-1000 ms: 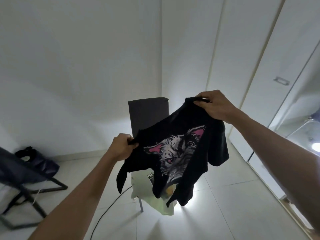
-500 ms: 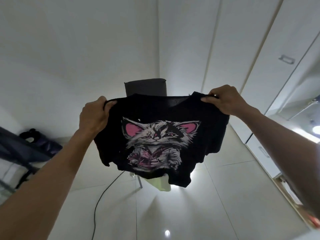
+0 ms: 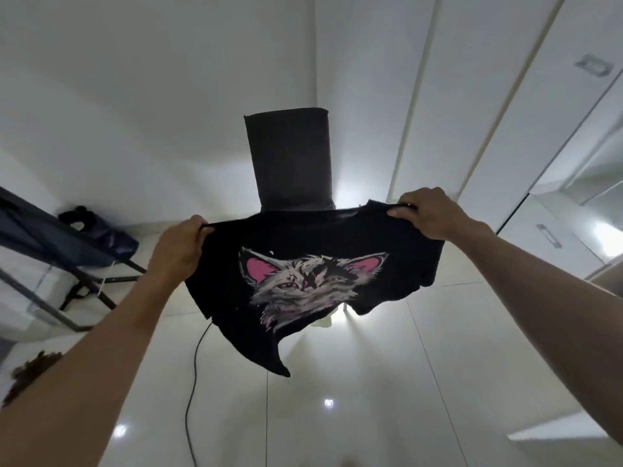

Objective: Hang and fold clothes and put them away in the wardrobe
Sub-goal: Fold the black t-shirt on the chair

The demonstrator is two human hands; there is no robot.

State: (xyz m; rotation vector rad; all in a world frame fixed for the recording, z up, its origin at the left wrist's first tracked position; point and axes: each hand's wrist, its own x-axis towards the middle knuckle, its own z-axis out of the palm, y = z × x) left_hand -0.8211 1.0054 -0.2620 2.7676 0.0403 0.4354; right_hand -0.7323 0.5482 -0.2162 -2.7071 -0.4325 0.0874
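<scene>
Shirt [image 3: 313,264] lowered, chair [image 3: 290,160] back now exposed. My left hand [image 3: 178,251] and right hand [image 3: 428,214] pinch its shoulders; I keep tension even.

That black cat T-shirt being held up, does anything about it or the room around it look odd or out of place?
Nothing looks damaged. The black T-shirt hangs unevenly between the left hand and right hand, its lower edge trailing to a point. A black cable snakes loose across the floor, a possible trip hazard.
</scene>
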